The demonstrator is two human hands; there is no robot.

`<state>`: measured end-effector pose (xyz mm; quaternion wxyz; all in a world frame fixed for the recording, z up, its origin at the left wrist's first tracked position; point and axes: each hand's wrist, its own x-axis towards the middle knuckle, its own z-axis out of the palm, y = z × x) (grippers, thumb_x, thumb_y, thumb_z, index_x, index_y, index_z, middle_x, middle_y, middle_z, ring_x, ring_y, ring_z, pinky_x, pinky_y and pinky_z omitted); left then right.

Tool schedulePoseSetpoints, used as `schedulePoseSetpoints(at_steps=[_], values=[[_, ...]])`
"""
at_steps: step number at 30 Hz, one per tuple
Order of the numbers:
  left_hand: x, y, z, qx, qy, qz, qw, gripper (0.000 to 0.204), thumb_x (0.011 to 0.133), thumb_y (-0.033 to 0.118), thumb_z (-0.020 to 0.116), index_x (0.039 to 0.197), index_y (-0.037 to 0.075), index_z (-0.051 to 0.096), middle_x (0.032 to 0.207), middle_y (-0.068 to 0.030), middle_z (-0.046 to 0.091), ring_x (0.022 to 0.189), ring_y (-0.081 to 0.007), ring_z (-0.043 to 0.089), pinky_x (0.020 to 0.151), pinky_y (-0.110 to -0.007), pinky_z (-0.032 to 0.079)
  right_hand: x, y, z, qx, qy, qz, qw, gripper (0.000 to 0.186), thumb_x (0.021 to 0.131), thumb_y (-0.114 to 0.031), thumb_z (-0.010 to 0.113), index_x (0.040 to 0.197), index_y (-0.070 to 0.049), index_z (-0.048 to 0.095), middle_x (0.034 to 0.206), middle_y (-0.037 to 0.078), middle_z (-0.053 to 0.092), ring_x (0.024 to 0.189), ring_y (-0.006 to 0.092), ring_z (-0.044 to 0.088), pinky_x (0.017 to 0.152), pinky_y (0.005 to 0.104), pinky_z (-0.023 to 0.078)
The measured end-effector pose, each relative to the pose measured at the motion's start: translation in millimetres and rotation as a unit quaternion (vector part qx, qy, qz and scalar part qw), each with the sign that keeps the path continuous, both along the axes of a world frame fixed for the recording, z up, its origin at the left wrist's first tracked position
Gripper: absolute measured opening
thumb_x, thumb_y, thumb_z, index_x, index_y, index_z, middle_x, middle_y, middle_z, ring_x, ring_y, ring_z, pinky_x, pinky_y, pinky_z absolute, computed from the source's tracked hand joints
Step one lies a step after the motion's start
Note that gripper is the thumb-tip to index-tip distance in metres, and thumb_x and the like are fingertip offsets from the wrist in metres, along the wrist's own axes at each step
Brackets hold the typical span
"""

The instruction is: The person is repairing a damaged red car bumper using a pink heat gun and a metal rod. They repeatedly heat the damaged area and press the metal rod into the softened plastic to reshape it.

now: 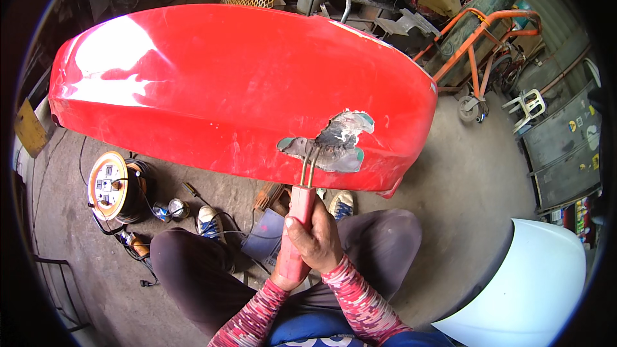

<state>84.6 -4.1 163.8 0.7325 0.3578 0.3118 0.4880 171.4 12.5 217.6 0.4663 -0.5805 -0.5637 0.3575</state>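
Note:
A large glossy red car bumper [225, 90] lies across my view above my knees. Near its lower right edge is a damaged patch [340, 138], grey and scorched, with the paint gone. My right hand [318, 244] grips the red handle of a tool [301, 202], thumb up along it. The tool's two metal prongs [310, 164] touch the left side of the patch. My left forearm in a red patterned sleeve reaches the handle's lower end, where my left hand [277, 281] is almost hidden under it, its grip unclear.
An orange cable reel [109, 186] with sockets stands on the concrete floor at left, small cans [177, 209] beside it. A white body panel [527, 289] sits at lower right. An orange trolley [475, 45], a white plastic chair [528, 108] and machine parts crowd the back.

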Motion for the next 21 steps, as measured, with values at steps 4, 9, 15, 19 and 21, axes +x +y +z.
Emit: schedulePoseSetpoints(at_steps=[4,9,15,19,21], values=[[-0.1,-0.9,0.6,-0.001,-0.001,0.003,1.000,0.046,0.106,0.029,0.049,0.144,0.005,0.038,0.130,-0.0066,0.048,0.121,-0.0174,0.047,0.103,-0.031,0.041,-0.1,-0.4,1.2,0.004,-0.008,-0.004,1.000,0.051,0.092,-0.036,0.066,0.122,0.003,0.054,0.103,0.016,0.062,0.090,0.0248,0.063,0.081,0.0373,0.051],[0.0,-0.2,1.3,0.001,-0.004,0.007,1.000,0.047,0.106,0.029,0.049,0.144,0.005,0.037,0.131,-0.0070,0.048,0.122,-0.0179,0.047,0.104,-0.031,0.040,1.1,-0.8,4.6,-0.003,-0.011,0.005,1.000,0.051,0.092,-0.037,0.066,0.122,0.003,0.054,0.102,0.015,0.063,0.090,0.0243,0.063,0.082,0.0371,0.051],[-7.0,2.9,3.8,0.056,0.057,-0.001,0.997,0.049,0.105,0.030,0.050,0.145,0.004,0.037,0.132,-0.0081,0.048,0.123,-0.0192,0.046,0.104,-0.032,0.040,-0.8,0.6,1.7,0.011,0.003,0.006,1.000,0.046,0.093,-0.032,0.066,0.121,0.003,0.054,0.102,0.013,0.062,0.089,0.0221,0.062,0.081,0.0367,0.052],[-14.0,-0.4,6.6,0.105,0.103,-0.006,0.989,0.049,0.104,0.030,0.050,0.144,0.004,0.037,0.134,-0.0097,0.047,0.124,-0.0203,0.045,0.105,-0.033,0.039,-5.3,2.4,-0.2,-0.025,0.076,0.016,0.997,0.047,0.093,-0.028,0.066,0.126,0.003,0.051,0.104,0.011,0.061,0.089,0.0199,0.061,0.081,0.0350,0.052],[-13.8,-0.5,5.8,0.084,0.069,-0.007,0.994,0.049,0.104,0.029,0.049,0.144,0.004,0.037,0.134,-0.0107,0.047,0.125,-0.0207,0.045,0.105,-0.033,0.039,-6.6,2.9,1.4,0.000,0.061,0.013,0.998,0.046,0.093,-0.028,0.066,0.125,0.003,0.051,0.103,0.011,0.061,0.089,0.0196,0.061,0.081,0.0349,0.052]])
